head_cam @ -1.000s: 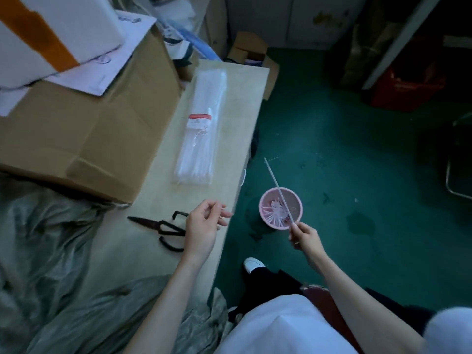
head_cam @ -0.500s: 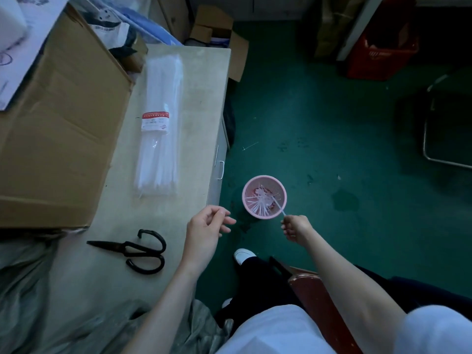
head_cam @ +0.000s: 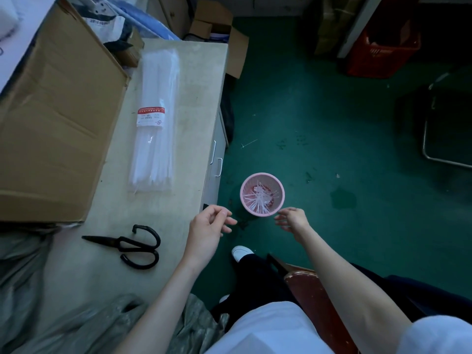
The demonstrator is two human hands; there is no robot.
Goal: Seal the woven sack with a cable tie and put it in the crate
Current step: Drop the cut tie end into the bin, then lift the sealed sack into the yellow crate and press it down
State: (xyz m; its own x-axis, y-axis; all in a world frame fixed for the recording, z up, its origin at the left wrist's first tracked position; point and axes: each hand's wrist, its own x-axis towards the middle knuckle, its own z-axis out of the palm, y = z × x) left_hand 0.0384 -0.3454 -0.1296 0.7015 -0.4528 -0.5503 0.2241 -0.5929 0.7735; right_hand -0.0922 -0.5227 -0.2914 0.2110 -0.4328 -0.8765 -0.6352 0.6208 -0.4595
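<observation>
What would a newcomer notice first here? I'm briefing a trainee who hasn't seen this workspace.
The pink basket on the green floor stands out, full of white cable tie offcuts, with the left hand and right hand open and empty just short of it. On the table lie a bag of cable ties and black scissors.
</observation>
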